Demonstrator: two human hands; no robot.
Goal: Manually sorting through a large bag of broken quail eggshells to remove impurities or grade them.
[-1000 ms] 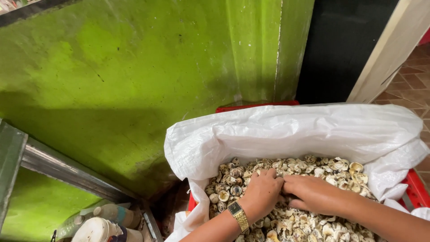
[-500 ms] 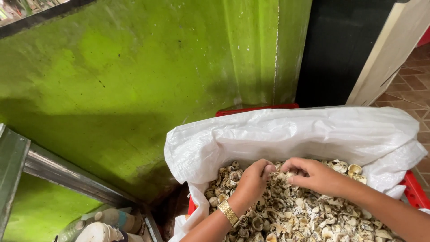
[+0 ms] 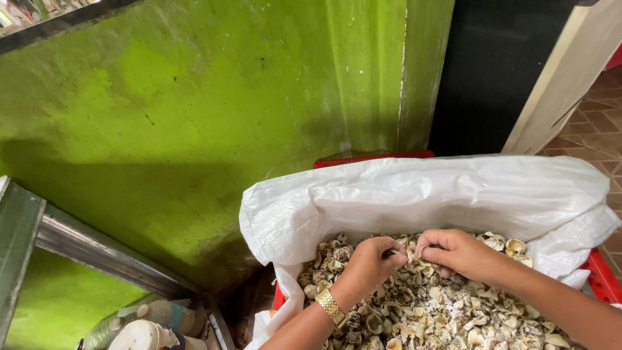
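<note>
white woven sack | open, lining red crate; bottles lower left

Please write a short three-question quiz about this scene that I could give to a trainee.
1. True or false: the white sack full of shells sits in a red crate.
2. Which wrist bears the gold wristwatch? A. left B. right C. neither
3. Fill in: the wall behind the sack is painted ____.

Key
1. True: red crate edges show behind the sack and at its right.
2. A: it is on the wrist of the left hand; the right hand has a bare wrist. Both hands rest on the shells with their fingers curled and meeting.
3. Green.
</note>
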